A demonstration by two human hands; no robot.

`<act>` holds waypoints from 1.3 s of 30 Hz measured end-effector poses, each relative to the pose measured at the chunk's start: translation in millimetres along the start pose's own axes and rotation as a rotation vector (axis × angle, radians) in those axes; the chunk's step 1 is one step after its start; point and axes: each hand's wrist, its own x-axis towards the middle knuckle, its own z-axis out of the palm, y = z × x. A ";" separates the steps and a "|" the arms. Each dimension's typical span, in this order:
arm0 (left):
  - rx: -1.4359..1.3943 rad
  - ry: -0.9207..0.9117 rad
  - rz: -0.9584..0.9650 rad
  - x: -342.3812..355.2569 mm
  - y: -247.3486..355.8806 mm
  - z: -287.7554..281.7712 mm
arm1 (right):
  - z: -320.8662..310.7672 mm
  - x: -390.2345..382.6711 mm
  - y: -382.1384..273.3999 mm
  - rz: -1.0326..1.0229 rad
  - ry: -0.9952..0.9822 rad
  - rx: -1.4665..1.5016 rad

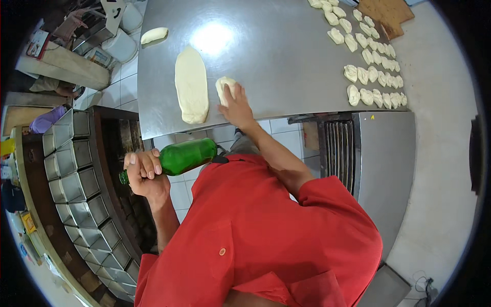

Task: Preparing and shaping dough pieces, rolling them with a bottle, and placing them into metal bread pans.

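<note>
My left hand (144, 171) is wrapped around the neck of a green glass bottle (188, 155), held level in front of my body, off the table. A little liquid seems to show low inside it. On the metal table (286, 61), my right hand (236, 108) presses with spread fingers on a small lump of dough (224, 88), partly covering it. To its left lies a long, flattened sheet of dough (192, 86), pointed at the far end and thicker at the near end. A short dough roll (155, 35) rests near the table's far left edge.
Several rows of shaped dough pieces (372, 77) fill the table's right side, with a wooden board (386, 18) behind them. Metal loaf tins (79, 187) stand stacked at the left. White buckets (120, 45) sit on the tiled floor. Below the right table edge is a rack of trays (338, 148).
</note>
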 end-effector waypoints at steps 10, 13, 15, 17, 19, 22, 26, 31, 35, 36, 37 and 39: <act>-0.021 0.060 -0.028 -4.3 2.9 -3.7 | 22.8 77.5 -21.5 -0.189 -0.027 -0.058; -0.022 0.057 -0.042 -6.3 5.9 3.1 | 72.5 71.2 37.2 0.139 -0.208 -0.246; -0.010 0.076 -0.016 -12.3 9.8 -1.0 | 75.2 78.6 27.2 0.165 -0.266 -0.230; 0.002 0.088 0.016 -17.7 14.1 -1.7 | 61.9 87.6 9.0 0.240 -0.362 -0.216; 0.004 0.086 0.042 -14.1 13.6 0.0 | 58.6 91.3 7.3 0.271 -0.398 -0.206; 0.036 0.120 0.038 -6.1 2.5 5.4 | 47.5 50.3 26.4 -0.066 -0.374 -0.304; 0.012 0.110 0.023 0.1 -1.6 23.1 | 18.8 25.2 6.8 -0.141 -0.227 -0.248; 0.438 -0.597 0.520 10.9 -13.2 66.2 | -47.3 17.6 -35.0 0.094 -0.434 0.286; 0.756 -1.268 0.744 -3.0 -42.0 121.0 | -182.6 -4.4 -108.6 0.348 -0.803 1.415; 0.737 -1.289 0.738 -2.5 -42.0 120.8 | -180.9 3.4 -93.4 0.360 -0.777 1.416; 0.648 -1.216 0.692 1.3 -42.5 116.3 | -169.8 24.3 -70.5 0.449 -0.891 1.350; 0.702 -0.720 0.565 12.8 -49.6 104.6 | -175.9 41.1 -59.7 0.403 -1.066 0.954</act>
